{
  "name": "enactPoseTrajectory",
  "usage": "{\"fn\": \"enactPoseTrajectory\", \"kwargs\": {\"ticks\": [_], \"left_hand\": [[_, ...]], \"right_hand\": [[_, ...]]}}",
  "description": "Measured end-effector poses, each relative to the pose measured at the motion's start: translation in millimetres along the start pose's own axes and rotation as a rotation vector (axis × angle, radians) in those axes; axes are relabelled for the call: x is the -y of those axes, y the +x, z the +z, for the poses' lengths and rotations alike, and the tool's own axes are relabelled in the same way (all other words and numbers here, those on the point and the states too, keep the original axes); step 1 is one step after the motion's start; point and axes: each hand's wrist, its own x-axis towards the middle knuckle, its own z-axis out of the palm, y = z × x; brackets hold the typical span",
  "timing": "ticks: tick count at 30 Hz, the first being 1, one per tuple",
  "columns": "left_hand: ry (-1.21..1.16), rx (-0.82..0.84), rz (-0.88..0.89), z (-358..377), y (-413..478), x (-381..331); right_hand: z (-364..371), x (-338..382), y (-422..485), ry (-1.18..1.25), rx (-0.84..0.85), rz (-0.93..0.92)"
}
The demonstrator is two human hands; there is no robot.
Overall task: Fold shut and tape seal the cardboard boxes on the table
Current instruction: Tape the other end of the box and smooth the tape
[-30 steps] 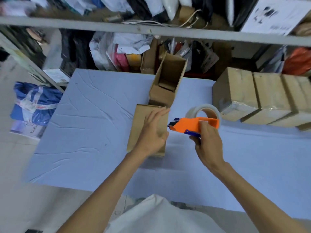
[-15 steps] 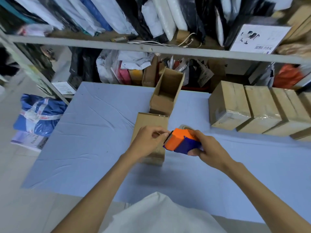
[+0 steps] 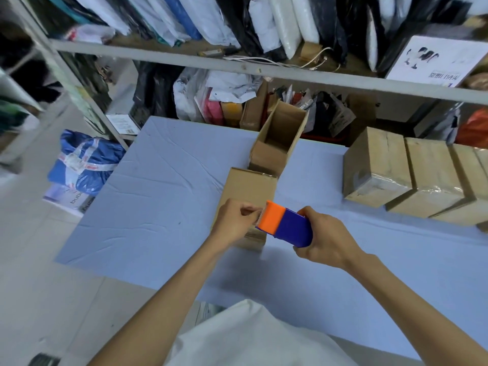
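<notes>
A folded-shut cardboard box [image 3: 250, 186] lies on the blue table [image 3: 163, 207] in front of me. My right hand [image 3: 324, 239] grips an orange and blue tape dispenser [image 3: 286, 224] just above the box's near end. My left hand [image 3: 235, 220] pinches the tape end at the dispenser's orange mouth, over the box. Behind this box stands an open cardboard box [image 3: 280, 138] with its flaps up.
Three taped boxes [image 3: 412, 173] sit in a row at the right of the table. A metal shelf [image 3: 237, 64] full of bags runs along the far edge. A blue bundle [image 3: 84, 159] lies on the floor at the left.
My left hand left the box top and took the tape end at the dispenser. My right hand turned the dispenser and lowered it toward the box's near end.
</notes>
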Motion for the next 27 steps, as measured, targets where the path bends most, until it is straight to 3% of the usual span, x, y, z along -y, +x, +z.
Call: {"fn": "enactPoseTrajectory", "kwargs": {"ticks": [5, 11, 24, 27], "left_hand": [[-0.033, -0.076, -0.117, 1.3, -1.0, 2.9], [-0.145, 0.0, -0.232, 5.7, -2.3, 11.0], [0.117, -0.063, -0.205, 19.8, -11.7, 20.4], [0.243, -0.148, -0.214, 2.8, -8.9, 32.9]], "right_hand": [[8.2, -6.0, -2.4, 0.055, -0.001, -0.051], [7.0, -1.3, -3.8, 0.005, -0.054, -0.066], [14.7, -1.1, -6.3, -0.034, -0.023, -0.126], [11.5, -11.5, -15.9, -0.052, -0.006, -0.094]]}}
